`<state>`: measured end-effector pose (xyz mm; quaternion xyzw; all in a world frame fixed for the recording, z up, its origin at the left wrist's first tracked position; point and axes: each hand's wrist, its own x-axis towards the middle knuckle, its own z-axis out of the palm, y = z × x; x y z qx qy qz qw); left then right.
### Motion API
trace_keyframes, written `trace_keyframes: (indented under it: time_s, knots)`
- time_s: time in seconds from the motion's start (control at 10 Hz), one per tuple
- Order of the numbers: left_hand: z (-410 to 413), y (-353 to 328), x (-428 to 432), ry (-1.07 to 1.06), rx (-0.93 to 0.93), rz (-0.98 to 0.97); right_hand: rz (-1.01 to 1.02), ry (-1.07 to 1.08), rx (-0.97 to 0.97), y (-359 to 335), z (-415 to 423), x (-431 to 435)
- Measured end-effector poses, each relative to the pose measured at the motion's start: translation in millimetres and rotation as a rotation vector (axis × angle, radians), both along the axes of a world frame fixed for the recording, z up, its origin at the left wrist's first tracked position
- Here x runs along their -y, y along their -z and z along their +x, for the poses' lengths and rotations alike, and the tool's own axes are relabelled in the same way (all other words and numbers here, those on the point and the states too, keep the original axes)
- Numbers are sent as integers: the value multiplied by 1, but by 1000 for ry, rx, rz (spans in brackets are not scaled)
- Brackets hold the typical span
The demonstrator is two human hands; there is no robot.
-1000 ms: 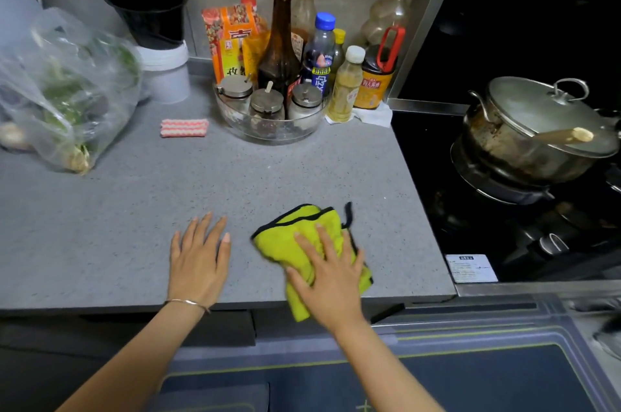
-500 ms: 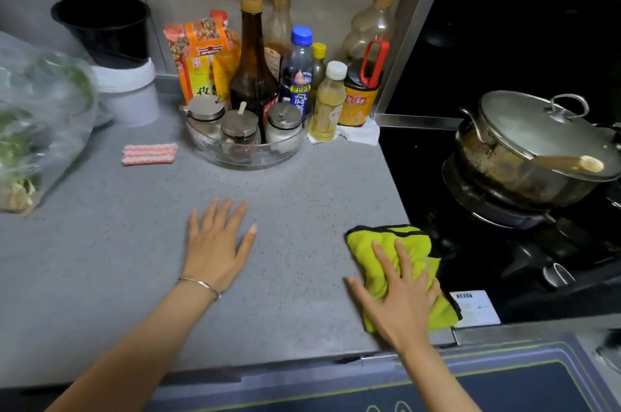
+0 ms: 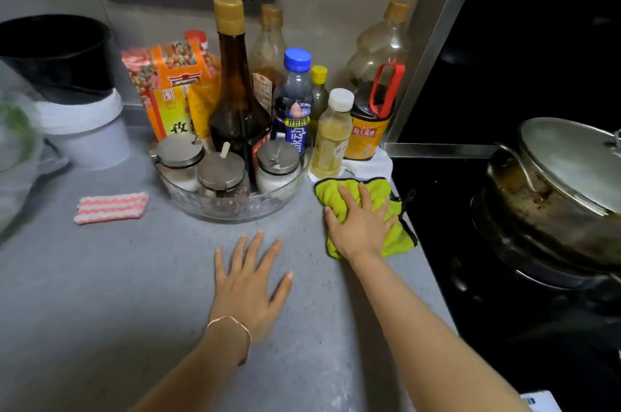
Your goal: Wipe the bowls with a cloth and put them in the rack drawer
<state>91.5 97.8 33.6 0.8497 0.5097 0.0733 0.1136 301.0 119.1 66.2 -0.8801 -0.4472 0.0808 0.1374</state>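
On the grey speckled table [image 3: 100,294], past a pink striped sponge [image 3: 111,208] and a glass tray [image 3: 232,206] of Chinese-labelled bottles, my left hand [image 3: 250,287] lies flat, fingers spread, while my right hand [image 3: 361,226], fingers straight and apart, presses the yellow-green cloth [image 3: 398,238] at the table's right edge beside the black stove [image 3: 470,176] and its lidded pot [image 3: 554,203].

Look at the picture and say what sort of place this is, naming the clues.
Most likely a home kitchen: a lidded pot sits on a black stove, and sauce bottles crowd the grey counter.
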Motion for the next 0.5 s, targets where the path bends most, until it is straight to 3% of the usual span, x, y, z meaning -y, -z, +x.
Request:
trace_keyframes:
  time_s: [0.3,0.5]
  knots:
    - [1,-10,3,-21,3,-71,-36,14,21,-2,6,-23]
    - [4,-15,3,-37,8,-55,-202,-150,63,-24,12,9]
